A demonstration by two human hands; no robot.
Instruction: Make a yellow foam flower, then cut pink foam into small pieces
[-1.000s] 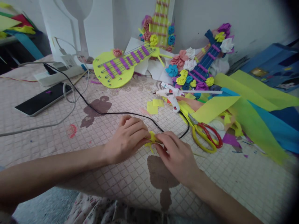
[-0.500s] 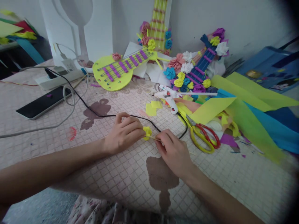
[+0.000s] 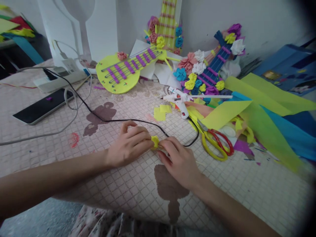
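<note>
Between my hands is a small crumpled piece of yellow paper [image 3: 154,141]. My left hand [image 3: 132,144] pinches its left side, fingers closed. My right hand [image 3: 181,161] is closed on a thin wooden stick [image 3: 157,149], which lies against the paper; most of it is hidden by my fingers. A black cord [image 3: 140,121] runs just beyond both hands to a white glue gun [image 3: 181,100]. Flat yellow paper squares [image 3: 161,112] lie past my fingertips.
Red-and-yellow scissors [image 3: 214,143] and coloured paper strips [image 3: 227,115] lie on the right. A yellow paper guitar [image 3: 120,74] and a blue one with paper flowers [image 3: 214,70] stand behind. At left are a phone [image 3: 39,107] and a white power strip [image 3: 56,80].
My right hand has moved slightly left along the stick, closer to the yellow paper, so less of the stick shows. The view has shifted a little; my left hand keeps its pinch.
</note>
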